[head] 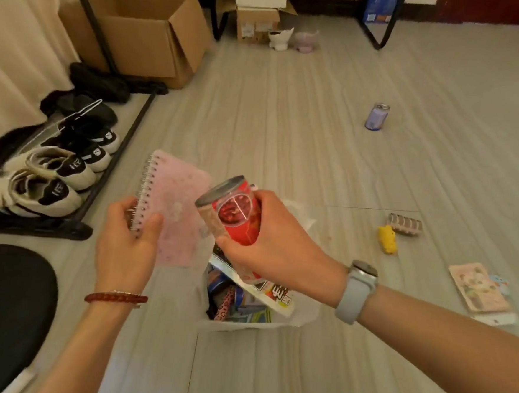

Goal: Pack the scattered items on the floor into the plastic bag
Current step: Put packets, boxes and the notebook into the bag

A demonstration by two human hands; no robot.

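My left hand [129, 239] grips a pink spiral notebook [174, 208] by its lower left corner, held up over the floor. My right hand [267, 243] is closed around a red can [235, 213], tilted, just above the white plastic bag [302, 316]. The bag lies open on the floor below both hands with several packets and a book inside. Loose on the floor to the right lie a purple can [377, 116], a yellow toy [388, 239], a hair claw clip [404, 225] and a pink card pack [479, 288].
A black shoe rack [74, 229] with sneakers [37, 193] stands at the left. Cardboard boxes [147, 32] sit at the back left, two small cat-shaped bowls [290, 39] beyond. A black round seat [4, 310] is at the lower left.
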